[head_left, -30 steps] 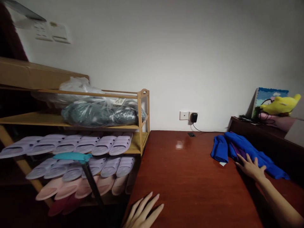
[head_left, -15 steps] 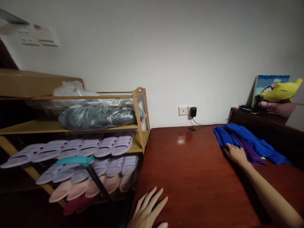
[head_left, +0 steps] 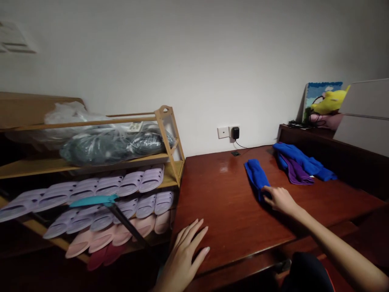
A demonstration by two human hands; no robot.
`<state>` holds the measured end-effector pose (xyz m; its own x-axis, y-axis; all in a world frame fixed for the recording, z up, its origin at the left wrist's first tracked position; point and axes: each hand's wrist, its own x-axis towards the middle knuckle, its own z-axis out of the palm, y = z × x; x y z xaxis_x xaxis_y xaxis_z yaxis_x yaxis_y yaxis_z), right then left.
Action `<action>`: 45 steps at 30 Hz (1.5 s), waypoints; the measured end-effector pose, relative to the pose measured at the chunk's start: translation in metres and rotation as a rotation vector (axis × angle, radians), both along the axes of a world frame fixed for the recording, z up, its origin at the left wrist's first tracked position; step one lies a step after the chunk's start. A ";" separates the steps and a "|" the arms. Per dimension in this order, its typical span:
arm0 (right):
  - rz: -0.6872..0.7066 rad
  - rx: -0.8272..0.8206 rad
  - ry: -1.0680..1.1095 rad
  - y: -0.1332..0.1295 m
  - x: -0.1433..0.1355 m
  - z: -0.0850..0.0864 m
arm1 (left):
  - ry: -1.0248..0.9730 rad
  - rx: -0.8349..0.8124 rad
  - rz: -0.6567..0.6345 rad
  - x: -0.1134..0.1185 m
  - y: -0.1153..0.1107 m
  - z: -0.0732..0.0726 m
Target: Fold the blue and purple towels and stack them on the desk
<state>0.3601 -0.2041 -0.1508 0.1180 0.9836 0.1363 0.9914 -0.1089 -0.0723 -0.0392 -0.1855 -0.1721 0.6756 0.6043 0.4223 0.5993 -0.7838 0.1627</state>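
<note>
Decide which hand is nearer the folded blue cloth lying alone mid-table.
Right. The right hand grips the folded blue cloth; the left hand rests flat at the table's near edge.

A wooden shoe rack [head_left: 170, 142] holds lilac slippers [head_left: 142, 180] and a bagged bundle [head_left: 115, 144]. A charger [head_left: 235, 132] sits plugged into the wall. A yellow plush toy [head_left: 330, 101] rests on the ledge.

We see the folded cloth [head_left: 257, 176] on the table [head_left: 231, 211], left of a cloth pile [head_left: 299, 164] near the back. The right hand [head_left: 281, 199] touches its near end. The slipper rack [head_left: 121, 178] stands left of the table.
</note>
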 end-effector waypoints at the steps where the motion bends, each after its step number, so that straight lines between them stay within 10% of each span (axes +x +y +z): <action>1: 0.060 0.026 0.065 -0.011 -0.011 0.000 | 0.008 0.001 -0.016 0.002 -0.003 0.004; 8: 0.357 0.111 0.377 -0.057 -0.067 0.000 | 0.103 -0.113 -0.183 0.043 -0.039 0.034; 16: 0.282 0.261 0.802 -0.073 -0.091 -0.018 | 0.132 -0.162 -0.080 0.088 -0.050 0.021; 24: 0.064 0.388 0.275 -0.088 -0.053 -0.042 | 0.142 -0.225 -0.033 0.086 -0.049 0.013; 32: 0.504 0.082 0.075 -0.073 -0.074 0.004 | 0.157 -0.202 -0.039 0.083 -0.048 0.010; 45: 0.235 0.065 0.117 -0.089 0.006 -0.019 | 0.145 -0.047 -0.056 0.044 -0.044 0.008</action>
